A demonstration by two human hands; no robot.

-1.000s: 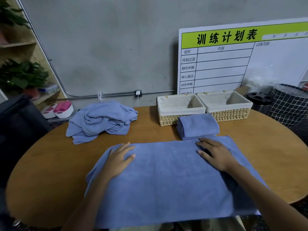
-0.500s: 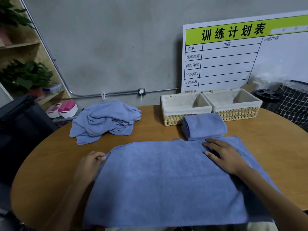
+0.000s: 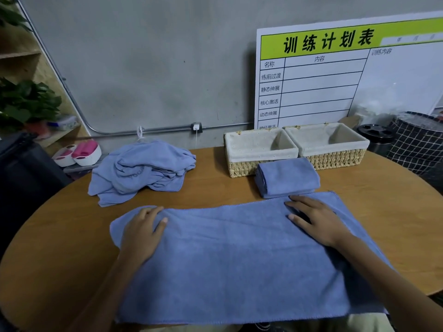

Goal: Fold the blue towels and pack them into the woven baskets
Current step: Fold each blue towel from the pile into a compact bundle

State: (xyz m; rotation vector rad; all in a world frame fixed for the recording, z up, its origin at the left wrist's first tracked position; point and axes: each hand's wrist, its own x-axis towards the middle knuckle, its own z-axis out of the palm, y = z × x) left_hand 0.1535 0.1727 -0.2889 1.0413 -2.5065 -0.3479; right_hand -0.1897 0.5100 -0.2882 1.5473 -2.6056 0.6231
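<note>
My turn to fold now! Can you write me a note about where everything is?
Left hand grips the spread towel's left end. Right hand lies flat on its right end.
One folded towel sits on the table before the baskets, not packed.
Pile of unfolded towels at back left.
Both baskets look empty.
Left: fold this towel, then the pile, pack all.

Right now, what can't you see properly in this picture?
Head view only:
- Spread towel: near edge hangs past the table, cut off by the frame.
- Crumpled pile: how many towels, folds hide that.
- Baskets: front floor hidden by their own walls.
- Left hand: fingertips bunched in cloth, grip unclear.
- Board: right part cut off.
</note>
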